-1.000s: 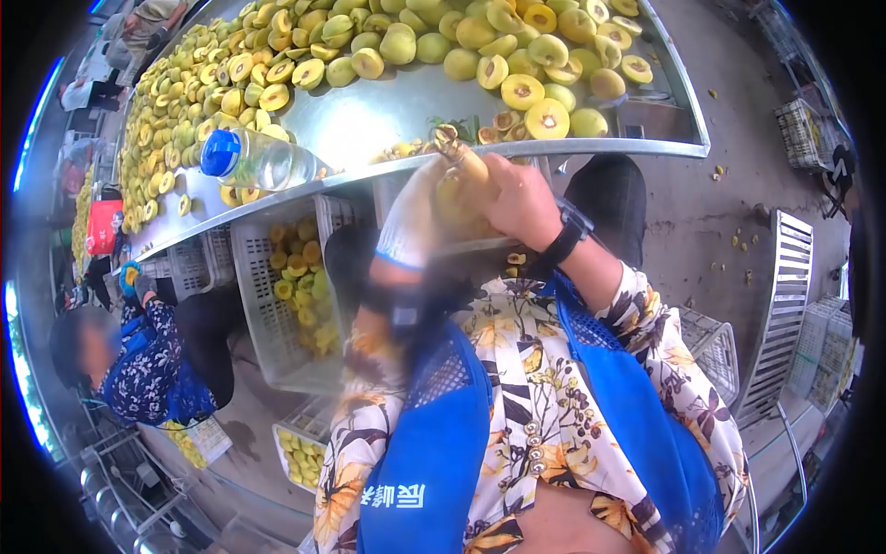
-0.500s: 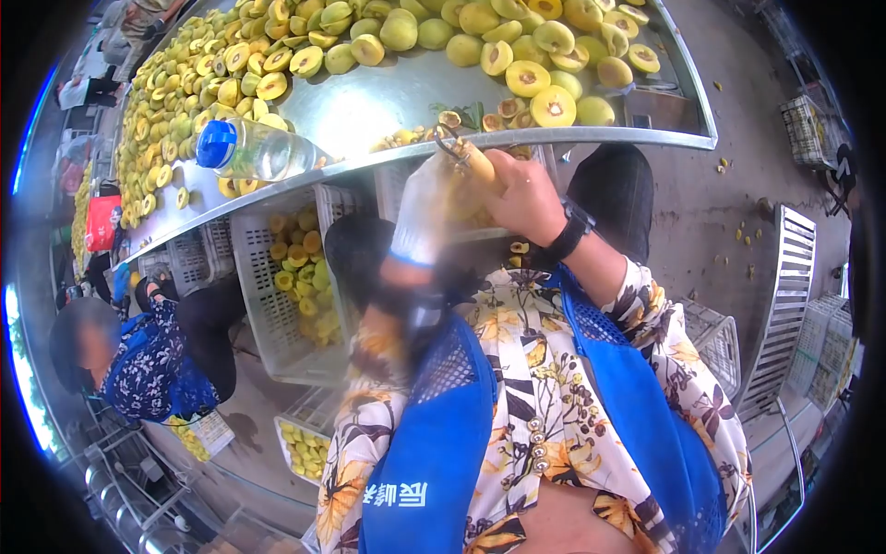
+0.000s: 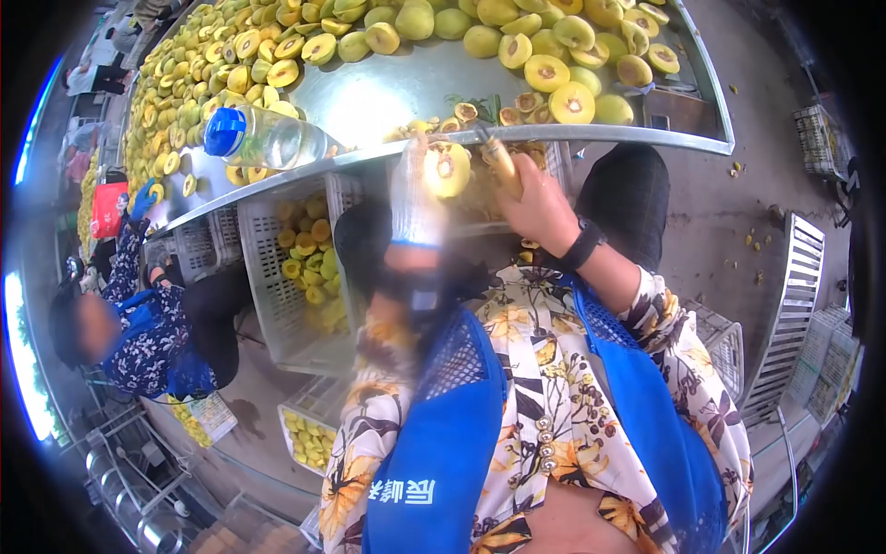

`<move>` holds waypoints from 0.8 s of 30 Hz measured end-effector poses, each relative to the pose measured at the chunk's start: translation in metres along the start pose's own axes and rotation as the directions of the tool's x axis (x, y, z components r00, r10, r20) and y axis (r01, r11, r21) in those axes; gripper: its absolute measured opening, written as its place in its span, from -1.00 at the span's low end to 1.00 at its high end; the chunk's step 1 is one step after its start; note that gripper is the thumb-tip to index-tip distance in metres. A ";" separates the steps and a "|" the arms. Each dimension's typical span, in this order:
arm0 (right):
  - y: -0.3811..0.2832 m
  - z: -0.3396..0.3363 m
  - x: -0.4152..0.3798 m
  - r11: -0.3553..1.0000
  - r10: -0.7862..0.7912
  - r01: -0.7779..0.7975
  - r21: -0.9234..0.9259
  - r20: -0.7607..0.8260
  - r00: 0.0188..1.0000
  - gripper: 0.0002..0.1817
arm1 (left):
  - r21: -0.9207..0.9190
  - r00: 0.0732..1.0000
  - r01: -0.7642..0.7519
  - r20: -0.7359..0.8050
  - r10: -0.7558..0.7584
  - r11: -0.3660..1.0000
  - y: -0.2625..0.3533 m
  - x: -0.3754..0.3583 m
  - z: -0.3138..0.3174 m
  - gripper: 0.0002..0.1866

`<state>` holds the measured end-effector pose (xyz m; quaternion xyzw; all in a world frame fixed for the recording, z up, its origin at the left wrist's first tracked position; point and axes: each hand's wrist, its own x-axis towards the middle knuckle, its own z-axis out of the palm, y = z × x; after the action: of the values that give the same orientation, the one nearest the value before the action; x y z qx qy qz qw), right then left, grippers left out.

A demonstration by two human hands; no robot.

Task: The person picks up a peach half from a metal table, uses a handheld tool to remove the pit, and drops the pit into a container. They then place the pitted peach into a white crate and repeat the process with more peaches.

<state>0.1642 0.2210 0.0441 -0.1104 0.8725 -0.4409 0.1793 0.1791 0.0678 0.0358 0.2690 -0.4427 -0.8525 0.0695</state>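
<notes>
My left hand [image 3: 412, 205], in a white glove, holds a halved yellow peach [image 3: 447, 169] just below the table's front edge. Its cut face is turned up and shows the reddish pit area in the middle. Bare and closed, my right hand [image 3: 543, 205] grips a wooden-handled pitting tool [image 3: 501, 166]. The tool's metal end lies close to the right of the peach half, with a small gap visible. Peach scraps and pits [image 3: 464, 113] lie along the table edge above both hands.
The metal table [image 3: 383, 88] carries many peach halves [image 3: 554, 72] and a blue-capped water bottle [image 3: 268, 138]. A white crate [image 3: 277, 319] with peach halves stands below at left. A co-worker [image 3: 152, 342] sits at far left. A white slatted rack [image 3: 784, 309] stands at right.
The peach half, blurred and hidden before, now shows its cut face in my left hand. My right hand with the tool has moved slightly right and down. The co-worker's gloved hand now reaches to the table.
</notes>
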 end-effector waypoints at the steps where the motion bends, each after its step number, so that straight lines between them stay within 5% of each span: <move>1: 0.001 0.000 -0.002 0.999 0.027 -0.025 -0.041 0.035 0.999 -0.64 | 0.024 0.999 -0.030 -0.010 0.030 0.999 -0.002 0.003 -0.002 -0.61; 9: 0.003 0.009 -0.014 0.987 -0.163 0.164 0.002 0.069 0.984 -0.68 | 0.217 0.982 -0.181 0.098 0.163 0.959 -0.013 0.007 -0.009 -0.59; 14: 0.000 0.010 -0.018 0.986 -0.152 0.160 -0.051 0.126 0.980 -0.78 | 0.314 0.964 -0.263 0.121 0.236 0.912 -0.010 0.002 -0.006 -0.56; 17: -0.002 0.006 -0.019 0.979 -0.181 0.192 -0.060 0.153 0.972 -0.81 | 0.325 0.975 -0.203 0.154 0.160 0.924 -0.006 0.004 -0.009 -0.53; 20: 0.004 0.005 -0.016 0.969 -0.215 0.234 -0.079 0.197 0.957 -0.81 | 0.222 0.955 0.067 0.267 -0.127 0.973 0.002 0.014 -0.016 -0.50; 24: 0.004 0.007 -0.013 0.969 -0.210 0.232 -0.085 0.211 0.955 -0.81 | 0.163 0.919 0.216 0.299 -0.257 0.963 0.015 0.015 -0.010 -0.50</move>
<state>0.1793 0.2230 0.0396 -0.2607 0.8549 -0.3966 0.2094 0.1696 0.0466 0.0372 0.1838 -0.4654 -0.8570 -0.1236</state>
